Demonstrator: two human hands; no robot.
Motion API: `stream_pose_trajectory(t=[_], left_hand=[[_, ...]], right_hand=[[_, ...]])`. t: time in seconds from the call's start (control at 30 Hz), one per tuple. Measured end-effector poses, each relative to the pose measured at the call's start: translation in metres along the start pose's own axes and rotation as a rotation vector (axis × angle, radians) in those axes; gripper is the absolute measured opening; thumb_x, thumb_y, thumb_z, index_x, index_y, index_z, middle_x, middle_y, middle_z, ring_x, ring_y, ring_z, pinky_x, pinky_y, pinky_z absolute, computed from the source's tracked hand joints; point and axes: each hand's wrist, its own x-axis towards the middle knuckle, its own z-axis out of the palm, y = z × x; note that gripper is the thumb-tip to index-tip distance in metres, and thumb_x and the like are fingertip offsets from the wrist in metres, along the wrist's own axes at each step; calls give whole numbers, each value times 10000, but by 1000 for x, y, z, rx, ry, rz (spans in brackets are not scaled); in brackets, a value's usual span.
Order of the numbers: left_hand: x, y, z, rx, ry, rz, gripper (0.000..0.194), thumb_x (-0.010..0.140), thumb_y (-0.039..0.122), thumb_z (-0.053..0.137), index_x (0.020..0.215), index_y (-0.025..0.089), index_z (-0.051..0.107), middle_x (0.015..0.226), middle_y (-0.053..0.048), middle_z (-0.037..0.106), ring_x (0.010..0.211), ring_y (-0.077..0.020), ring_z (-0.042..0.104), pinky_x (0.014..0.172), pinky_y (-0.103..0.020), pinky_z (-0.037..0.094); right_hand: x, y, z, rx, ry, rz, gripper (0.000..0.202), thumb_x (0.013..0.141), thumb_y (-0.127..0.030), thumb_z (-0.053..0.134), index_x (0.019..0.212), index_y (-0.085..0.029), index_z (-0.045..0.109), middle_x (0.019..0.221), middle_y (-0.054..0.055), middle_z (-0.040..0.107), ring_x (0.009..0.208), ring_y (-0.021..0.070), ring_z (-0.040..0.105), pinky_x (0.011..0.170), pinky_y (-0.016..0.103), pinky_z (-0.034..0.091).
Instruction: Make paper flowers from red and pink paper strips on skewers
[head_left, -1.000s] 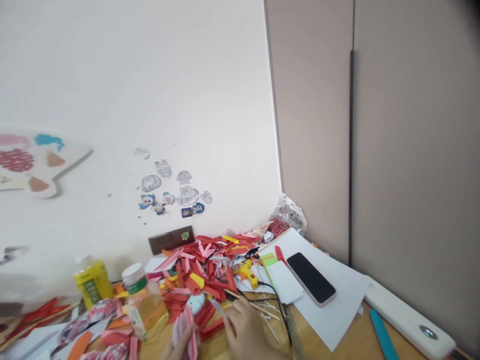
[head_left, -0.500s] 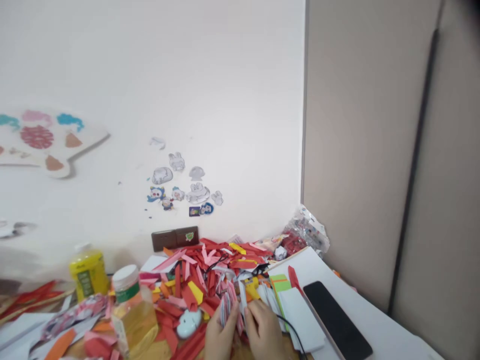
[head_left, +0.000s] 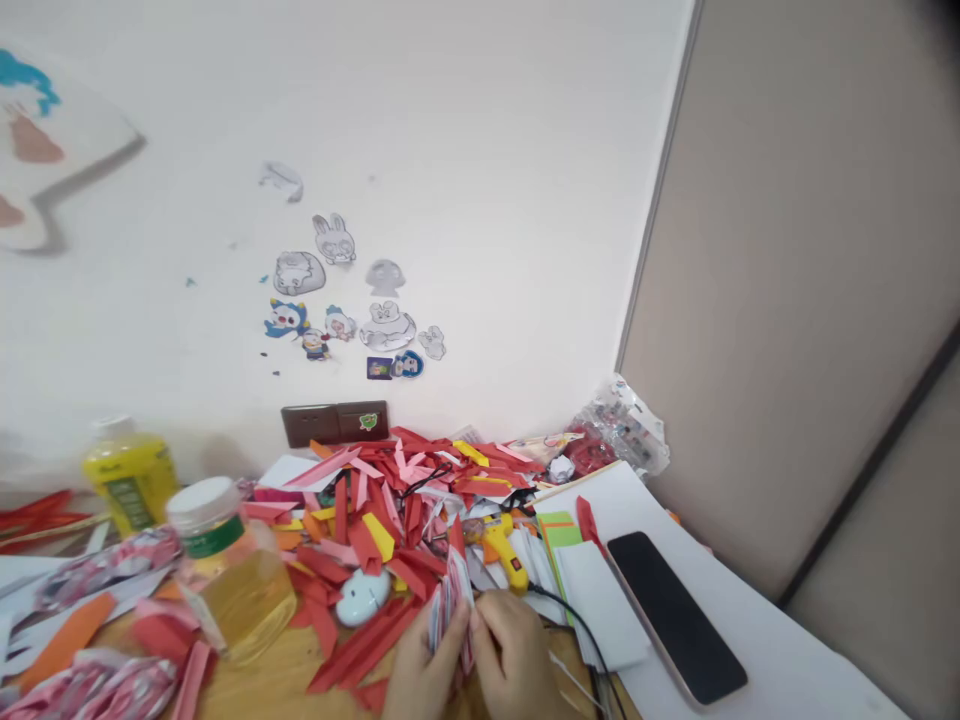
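Low in the view, my left hand [head_left: 427, 655] is closed around a bundle of folded paper [head_left: 450, 600] in pink, white and red, its edges pointing up. My right hand [head_left: 514, 650] is pressed against the right side of the same bundle, thumb and fingers pinching it. Just beyond my right hand lies a yellow glue gun [head_left: 508, 555] with a black cord. Folded red paper strips [head_left: 375, 640] are next to my left hand, and a small pale-blue rounded object [head_left: 363, 597] sits among them.
Heaped coloured paper pieces [head_left: 405, 470] cover the desk's back. At left stand a jar of yellowish liquid [head_left: 244, 590] and a yellow bottle [head_left: 131, 475]. On the right, white paper slips [head_left: 600, 600] lie beside a phone [head_left: 675, 615]. A clear plastic bag [head_left: 626, 425] rests against the wall.
The view has tilted down and shifted. My right hand has moved in closer to my left around the paper bundle, and the glue gun shows more fully behind it.
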Motion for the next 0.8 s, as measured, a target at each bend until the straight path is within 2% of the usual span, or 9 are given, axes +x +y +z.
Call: stream_pose_trajectory(t=[0.2, 0.27, 0.37, 0.47, 0.63, 0.7, 0.8], left_hand=[[3, -6, 0, 21, -101, -25, 587, 535, 774, 576, 548, 203, 442, 346, 88, 403, 331, -84, 365, 352, -198, 265], [1, -3, 1, -1, -82, -24, 579, 535, 758, 596, 540, 204, 429, 346, 91, 400, 332, -80, 368, 353, -195, 268], [-2, 2, 1, -42, -50, -28, 585, 513, 756, 614, 565, 200, 440, 368, 103, 392, 338, -71, 366, 352, -186, 272], [-4, 5, 2, -67, -69, -37, 603, 498, 766, 612, 612, 190, 475, 385, 106, 402, 341, -65, 370, 352, -178, 283], [-6, 5, 4, -122, -178, -87, 600, 513, 767, 608, 569, 188, 463, 353, 82, 426, 301, -56, 346, 325, -182, 251], [-7, 7, 4, -151, -208, -107, 596, 517, 756, 621, 586, 183, 474, 365, 76, 441, 308, -53, 344, 329, -181, 250], [-8, 10, 3, -184, -246, -124, 582, 538, 733, 634, 614, 170, 511, 399, 48, 491, 333, -62, 376, 343, -189, 268]], right_hand=[[0, 2, -2, 104, -110, 133, 287, 856, -174, 373, 577, -194, 310, 549, -21, 415, 538, 122, 409, 533, 251, 241], [0, 4, -1, 299, -156, 257, 276, 857, -219, 408, 592, -198, 334, 568, -31, 394, 551, 121, 396, 536, 242, 262], [2, 5, 1, 700, -155, 445, 162, 842, -294, 496, 726, -199, 436, 665, -34, 430, 616, 123, 437, 577, 227, 342], [6, 4, 0, 974, -141, 526, 206, 798, -352, 608, 882, -202, 494, 756, -24, 475, 707, 134, 483, 676, 248, 395], [13, -2, -9, 1230, -200, 613, 312, 762, -386, 681, 990, -204, 572, 874, 17, 559, 803, 161, 535, 757, 285, 428], [14, -2, -11, 1286, -252, 609, 358, 742, -398, 701, 1025, -207, 592, 894, 23, 583, 760, 154, 540, 719, 276, 441], [14, 0, -10, 1315, -328, 616, 431, 722, -432, 713, 1072, -207, 601, 827, 8, 591, 557, 92, 461, 530, 204, 397]])
